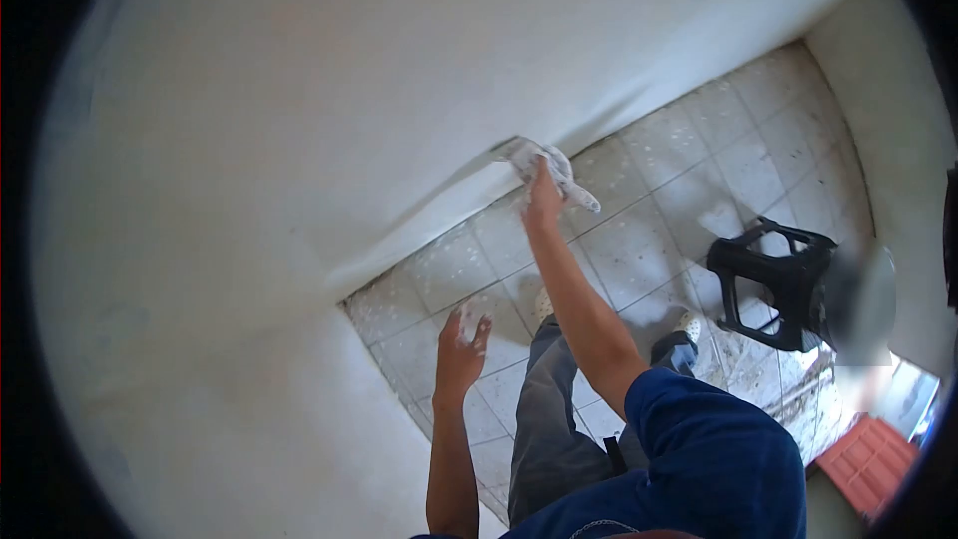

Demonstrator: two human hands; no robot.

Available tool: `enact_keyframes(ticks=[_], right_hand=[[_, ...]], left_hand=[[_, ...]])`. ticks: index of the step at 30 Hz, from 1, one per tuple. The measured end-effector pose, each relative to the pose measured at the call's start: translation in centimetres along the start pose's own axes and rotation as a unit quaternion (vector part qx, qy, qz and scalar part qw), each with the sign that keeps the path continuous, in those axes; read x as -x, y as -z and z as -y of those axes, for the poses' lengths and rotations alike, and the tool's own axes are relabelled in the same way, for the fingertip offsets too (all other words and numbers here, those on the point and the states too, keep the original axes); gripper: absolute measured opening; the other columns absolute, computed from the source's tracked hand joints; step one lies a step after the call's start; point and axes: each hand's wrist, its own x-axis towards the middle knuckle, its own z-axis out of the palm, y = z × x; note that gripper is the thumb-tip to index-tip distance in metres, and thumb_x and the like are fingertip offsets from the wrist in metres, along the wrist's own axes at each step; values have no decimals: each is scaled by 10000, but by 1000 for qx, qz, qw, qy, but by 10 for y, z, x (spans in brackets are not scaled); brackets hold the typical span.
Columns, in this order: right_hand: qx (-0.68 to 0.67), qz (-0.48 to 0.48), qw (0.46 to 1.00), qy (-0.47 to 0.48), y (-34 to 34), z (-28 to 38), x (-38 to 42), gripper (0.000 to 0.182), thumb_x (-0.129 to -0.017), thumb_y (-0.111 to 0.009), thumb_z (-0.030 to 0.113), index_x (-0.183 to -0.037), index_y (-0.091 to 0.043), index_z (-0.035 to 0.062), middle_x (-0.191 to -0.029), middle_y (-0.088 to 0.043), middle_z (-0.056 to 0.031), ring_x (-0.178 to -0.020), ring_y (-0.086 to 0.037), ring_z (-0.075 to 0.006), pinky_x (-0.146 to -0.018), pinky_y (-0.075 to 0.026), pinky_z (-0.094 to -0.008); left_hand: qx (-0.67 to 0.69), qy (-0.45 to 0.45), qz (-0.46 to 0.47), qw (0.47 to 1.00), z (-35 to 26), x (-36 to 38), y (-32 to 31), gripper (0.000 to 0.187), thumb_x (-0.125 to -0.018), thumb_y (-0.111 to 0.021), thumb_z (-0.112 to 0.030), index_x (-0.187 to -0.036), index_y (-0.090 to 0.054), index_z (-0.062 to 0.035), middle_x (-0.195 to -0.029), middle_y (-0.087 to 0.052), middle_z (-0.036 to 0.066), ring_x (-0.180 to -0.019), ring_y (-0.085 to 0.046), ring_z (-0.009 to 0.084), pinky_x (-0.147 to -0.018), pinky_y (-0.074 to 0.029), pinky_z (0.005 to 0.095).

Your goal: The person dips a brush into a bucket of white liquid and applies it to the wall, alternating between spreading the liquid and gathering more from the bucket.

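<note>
My right hand (544,200) is closed around a crumpled whitish rag (559,162) and reaches out to the pale wall (299,120). The rag is at the wall's surface, low down above the floor; one end hangs out beside my fingers. White dust marks my left hand (462,351), which hangs with thumb and fingers apart and nothing in it. It is away from the wall, over the tiles near the corner.
Grey floor tiles (629,250) are spotted with white specks. A black plastic stool (773,284) stands to the right, with a blurred grey shape beside it. An orange-red ridged plastic object (868,464) is at lower right. Another wall (888,110) bounds the far right side.
</note>
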Motion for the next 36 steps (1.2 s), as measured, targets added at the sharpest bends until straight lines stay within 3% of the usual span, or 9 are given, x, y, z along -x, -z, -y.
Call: enact_keyframes(ticks=[8,12,17,18,21,24,27,33,36], right_hand=[[-176,221,944,169,-105,196,20,261,-818,-578,67,-1055,-485,8,-1015,-511,-84,-969,-501,-159,-866,-404,-286],[134,16,973,189,-31,100,-55,331,-811,-596,94,-1104,-481,-9,-1027,-539,-94,-978,-502,-157,-848,-411,-279],[133,-97,986,-13,49,78,-85,313,-807,-596,117,-1077,-508,-15,-1024,-556,-94,-993,-507,-175,-848,-415,-290],[210,-45,976,23,40,94,-109,308,-810,-593,128,-1076,-509,-4,-1030,-557,-92,-974,-520,-184,-841,-426,-302],[-77,36,991,101,-76,213,-102,258,-824,-565,110,-1060,-504,27,-982,-521,-91,-912,-538,-213,-829,-485,-403],[-125,278,884,354,-124,298,-79,295,-875,-467,194,-1111,-443,20,-1044,-486,-105,-1050,-455,-263,-928,-396,-476],[-142,257,894,340,-138,326,-58,326,-854,-506,190,-1126,-412,38,-1024,-490,-97,-1064,-460,-218,-934,-401,-417],[141,-117,979,86,24,168,-171,345,-787,-611,97,-1105,-498,26,-991,-546,-69,-961,-515,-168,-793,-447,-269],[189,-91,977,31,99,208,-147,374,-773,-636,114,-1115,-501,48,-1018,-539,-72,-958,-521,-173,-755,-455,-265]], left_hand=[[26,24,60,998,-25,-1,1,345,-848,-556,-155,-1103,-488,67,-1079,-550,229,-1014,-538,288,-870,-399,344],[27,0,85,996,-37,-17,-15,354,-845,-555,-137,-1133,-472,51,-1086,-543,227,-1038,-529,284,-876,-401,342],[4,-84,104,991,-27,-51,-21,360,-851,-543,-120,-1158,-454,45,-1114,-529,214,-1074,-504,284,-884,-401,341],[11,-88,108,990,-46,-58,-21,359,-851,-542,-119,-1157,-455,47,-1118,-527,213,-1076,-501,286,-886,-400,342],[18,-98,100,990,-82,-68,-22,358,-848,-548,-129,-1150,-461,43,-1112,-529,213,-1072,-501,295,-885,-398,351],[13,-116,93,989,-107,-69,-35,360,-848,-549,-148,-1146,-467,38,-1101,-531,219,-1064,-505,300,-880,-398,354],[39,-119,103,987,-112,-73,-63,372,-847,-557,-174,-1143,-473,36,-1097,-539,206,-1057,-509,285,-886,-392,348],[-15,-129,133,983,-100,-59,-105,379,-842,-566,-162,-1151,-470,36,-1092,-552,186,-1045,-523,259,-889,-394,332],[-75,-99,157,980,-100,-52,-119,377,-838,-565,-141,-1151,-465,44,-1093,-550,197,-1039,-530,261,-877,-401,333]])
